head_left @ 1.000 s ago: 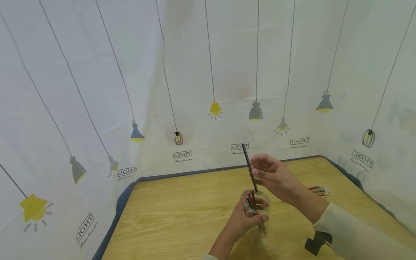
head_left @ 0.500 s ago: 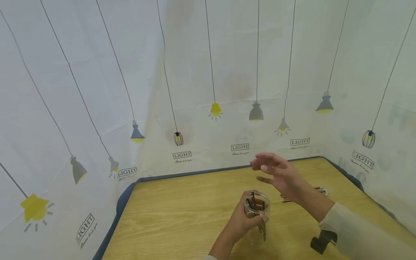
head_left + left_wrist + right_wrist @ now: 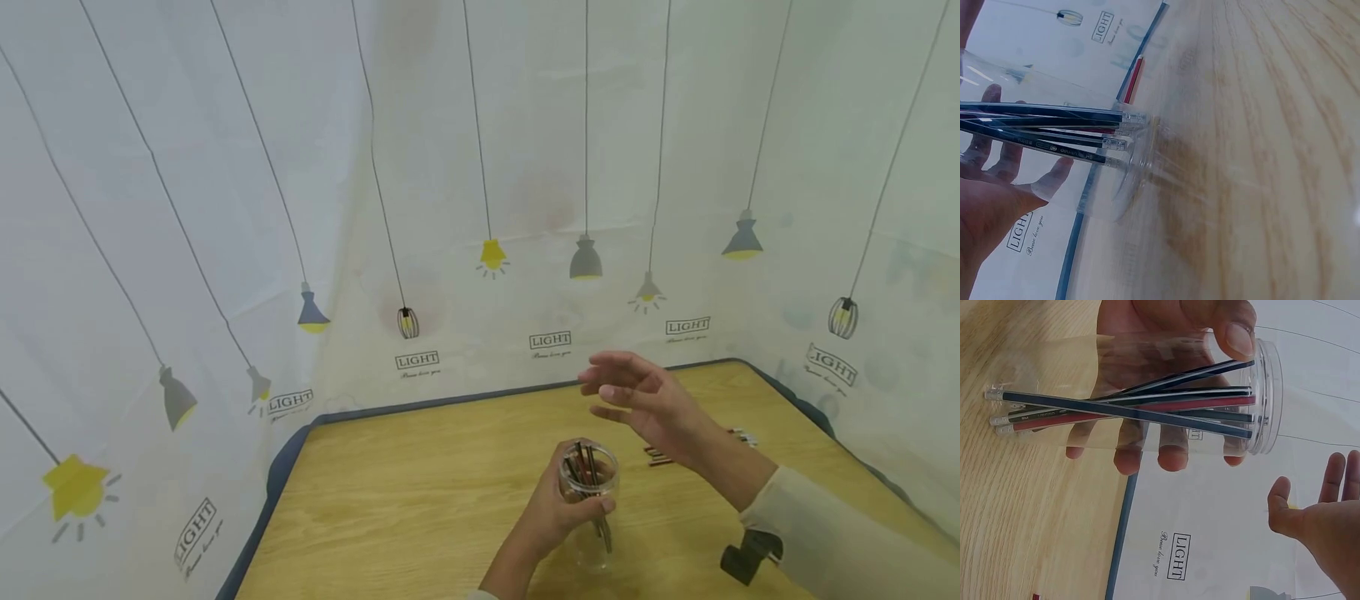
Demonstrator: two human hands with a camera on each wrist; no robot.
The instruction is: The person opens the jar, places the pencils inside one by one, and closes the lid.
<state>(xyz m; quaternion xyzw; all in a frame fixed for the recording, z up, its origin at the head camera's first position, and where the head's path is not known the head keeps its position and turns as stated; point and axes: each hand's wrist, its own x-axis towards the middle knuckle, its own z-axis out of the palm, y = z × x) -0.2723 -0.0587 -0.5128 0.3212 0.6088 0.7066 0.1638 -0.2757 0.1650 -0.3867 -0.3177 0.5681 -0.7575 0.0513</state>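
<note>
My left hand [image 3: 546, 510] grips a clear plastic jar [image 3: 1060, 365] round its side, fingers behind and thumb near the mouth. The jar stands upright on the wooden table, its mouth uncovered. Several dark pencils [image 3: 1129, 411] and a red one lean inside it, crossing each other, their eraser ends down at the base. Above and to the right of the jar's mouth, my right hand [image 3: 654, 410] hovers with fingers spread loosely and nothing in them. More pencils [image 3: 660, 457] lie on the table beyond the right wrist, partly hidden by the forearm.
The wooden table [image 3: 390, 492] has a dark blue edge [image 3: 450, 400] along the back and sides. White sheeting [image 3: 450, 167] printed with hanging lamps encloses it on the left, back and right. A black strap mount [image 3: 750, 557] is on my right sleeve.
A dark pencil held upright over the jar by my right hand has been let go and now rests inside. The right hand opened and moved slightly right; the left keeps its grip.
</note>
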